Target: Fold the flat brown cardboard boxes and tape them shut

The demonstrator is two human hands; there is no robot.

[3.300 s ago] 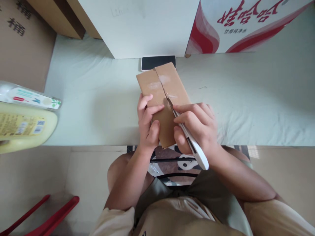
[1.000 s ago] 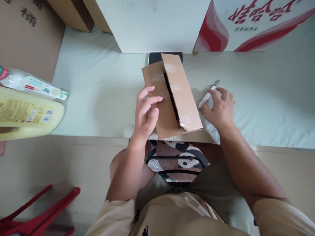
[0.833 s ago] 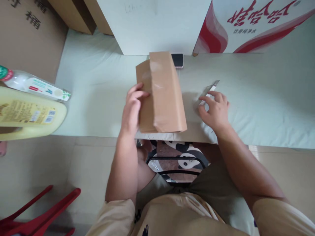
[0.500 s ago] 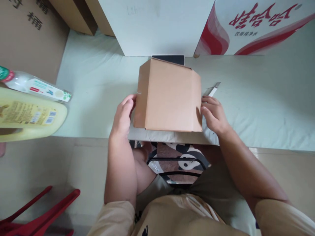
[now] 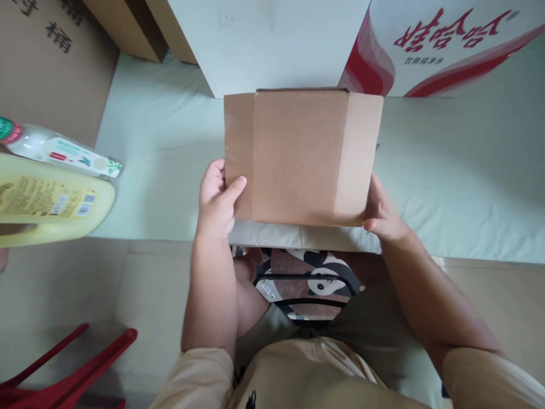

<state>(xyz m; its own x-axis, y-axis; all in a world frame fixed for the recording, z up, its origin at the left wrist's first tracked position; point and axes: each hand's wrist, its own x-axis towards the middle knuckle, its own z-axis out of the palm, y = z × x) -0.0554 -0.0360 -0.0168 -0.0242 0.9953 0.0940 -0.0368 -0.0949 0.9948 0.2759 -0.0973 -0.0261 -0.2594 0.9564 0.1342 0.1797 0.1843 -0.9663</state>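
Observation:
A brown cardboard box [image 5: 298,159] is held at the front edge of the cloth-covered surface, its broad panel facing up and side flaps spread out left and right. On the left flap rests the thumb of my left hand [image 5: 218,201], its other fingers behind the cardboard. My right hand [image 5: 383,213] grips the lower right corner, thumb at the front edge and fingers partly hidden behind the flap. Just past the right flap a small grey tip of a utility knife [image 5: 377,146] shows; the rest is covered by the box.
Behind the box stand a white carton [image 5: 272,45] and a red-and-white carton [image 5: 443,51]. To the left lie a clear bottle [image 5: 72,152] and a yellow jug [image 5: 55,196], near a large brown carton [image 5: 51,74]. Something red with slim legs [image 5: 93,363] is at lower left.
The side flaps have swung outward, so the box looks wider and hides most of the knife. My left thumb has moved onto the left flap; my right hand has shifted slightly right and down.

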